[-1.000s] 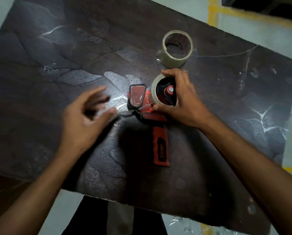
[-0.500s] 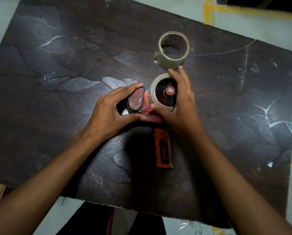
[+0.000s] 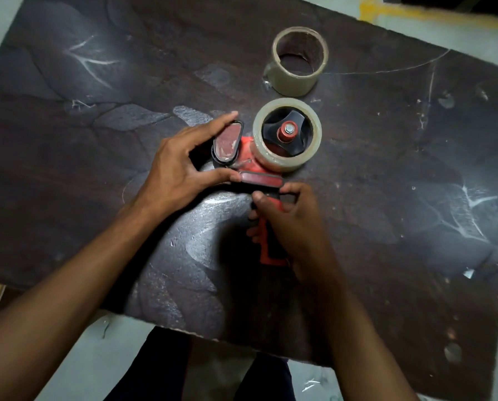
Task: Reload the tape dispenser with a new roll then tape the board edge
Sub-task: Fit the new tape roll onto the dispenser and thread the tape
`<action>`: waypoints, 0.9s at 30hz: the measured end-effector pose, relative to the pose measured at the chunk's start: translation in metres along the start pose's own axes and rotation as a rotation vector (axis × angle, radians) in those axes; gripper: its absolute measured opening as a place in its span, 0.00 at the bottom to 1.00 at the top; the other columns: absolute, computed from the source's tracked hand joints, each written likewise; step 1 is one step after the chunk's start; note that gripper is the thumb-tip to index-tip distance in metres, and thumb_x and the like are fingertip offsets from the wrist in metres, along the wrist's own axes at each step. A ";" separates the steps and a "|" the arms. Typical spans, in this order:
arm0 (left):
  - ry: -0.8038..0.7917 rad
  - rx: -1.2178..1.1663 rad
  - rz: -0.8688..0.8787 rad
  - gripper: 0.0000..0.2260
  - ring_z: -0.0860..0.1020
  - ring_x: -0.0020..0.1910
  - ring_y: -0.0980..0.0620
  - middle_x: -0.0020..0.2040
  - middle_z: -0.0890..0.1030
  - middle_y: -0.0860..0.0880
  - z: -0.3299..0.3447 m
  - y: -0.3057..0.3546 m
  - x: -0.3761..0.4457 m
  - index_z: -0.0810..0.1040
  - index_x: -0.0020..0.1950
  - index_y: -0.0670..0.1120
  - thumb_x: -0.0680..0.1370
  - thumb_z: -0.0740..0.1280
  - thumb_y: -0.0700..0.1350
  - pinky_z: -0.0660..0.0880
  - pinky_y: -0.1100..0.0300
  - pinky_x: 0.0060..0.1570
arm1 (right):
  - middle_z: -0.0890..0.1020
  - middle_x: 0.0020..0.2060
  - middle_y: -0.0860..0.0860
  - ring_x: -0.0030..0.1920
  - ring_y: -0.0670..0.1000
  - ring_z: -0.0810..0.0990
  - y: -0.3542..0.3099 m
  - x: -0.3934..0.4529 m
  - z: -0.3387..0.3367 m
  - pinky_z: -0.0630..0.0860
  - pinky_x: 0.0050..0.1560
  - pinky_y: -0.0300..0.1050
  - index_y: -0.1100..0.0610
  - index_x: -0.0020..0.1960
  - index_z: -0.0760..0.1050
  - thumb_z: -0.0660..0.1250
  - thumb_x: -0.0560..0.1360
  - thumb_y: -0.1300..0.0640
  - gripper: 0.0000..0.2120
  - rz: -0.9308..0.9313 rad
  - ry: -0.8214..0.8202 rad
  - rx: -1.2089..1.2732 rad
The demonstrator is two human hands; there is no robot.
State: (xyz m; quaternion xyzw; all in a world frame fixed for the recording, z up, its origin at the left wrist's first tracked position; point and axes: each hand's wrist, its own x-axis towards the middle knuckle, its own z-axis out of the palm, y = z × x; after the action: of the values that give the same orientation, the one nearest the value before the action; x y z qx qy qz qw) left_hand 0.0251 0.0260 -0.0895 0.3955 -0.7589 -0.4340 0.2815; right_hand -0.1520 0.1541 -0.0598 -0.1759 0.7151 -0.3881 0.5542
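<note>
The red tape dispenser [image 3: 250, 157] lies flat on the board [image 3: 97, 111], handle pointing toward the person. The right hand [image 3: 288, 224] is closed around that handle; the left hand [image 3: 178, 166] pinches the head. The mounted roll [image 3: 287, 134] sits just beyond both, the spare roll [image 3: 298, 62] farther off.

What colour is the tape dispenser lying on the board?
The tape dispenser is red-orange with black parts, seen best in the head view, the only one.

- workshop or warehouse-type place, not a home
- bare grey concrete floor [image 3: 458, 33] with yellow painted line [image 3: 370, 8] marking
- scuffed, scratched dark board surface [image 3: 83, 140]
- tape dispenser [image 3: 259, 157], spare tape roll [image 3: 298, 63]
</note>
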 end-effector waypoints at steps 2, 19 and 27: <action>0.005 -0.010 -0.006 0.41 0.76 0.74 0.57 0.74 0.78 0.57 0.001 0.000 0.000 0.73 0.79 0.50 0.68 0.84 0.52 0.69 0.58 0.77 | 0.88 0.38 0.59 0.31 0.58 0.85 -0.004 0.002 -0.004 0.83 0.34 0.52 0.59 0.60 0.70 0.75 0.78 0.53 0.19 0.046 -0.036 0.082; 0.096 0.038 -0.066 0.12 0.78 0.34 0.54 0.36 0.84 0.45 -0.011 -0.004 -0.012 0.86 0.46 0.44 0.71 0.83 0.50 0.75 0.55 0.36 | 0.75 0.26 0.53 0.27 0.51 0.77 -0.016 0.008 -0.001 0.77 0.28 0.42 0.61 0.47 0.78 0.66 0.83 0.54 0.10 0.204 -0.413 0.303; -0.120 0.047 0.168 0.06 0.85 0.37 0.48 0.41 0.88 0.46 -0.025 -0.019 0.012 0.89 0.46 0.41 0.76 0.79 0.44 0.79 0.47 0.37 | 0.68 0.26 0.50 0.22 0.47 0.65 -0.018 0.011 -0.014 0.63 0.23 0.37 0.54 0.37 0.69 0.67 0.82 0.55 0.15 0.166 -0.382 0.181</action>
State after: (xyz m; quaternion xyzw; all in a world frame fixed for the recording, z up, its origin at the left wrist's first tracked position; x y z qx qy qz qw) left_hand 0.0450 -0.0006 -0.0933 0.3101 -0.8149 -0.4137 0.2618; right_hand -0.1717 0.1399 -0.0525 -0.1363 0.5715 -0.3635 0.7230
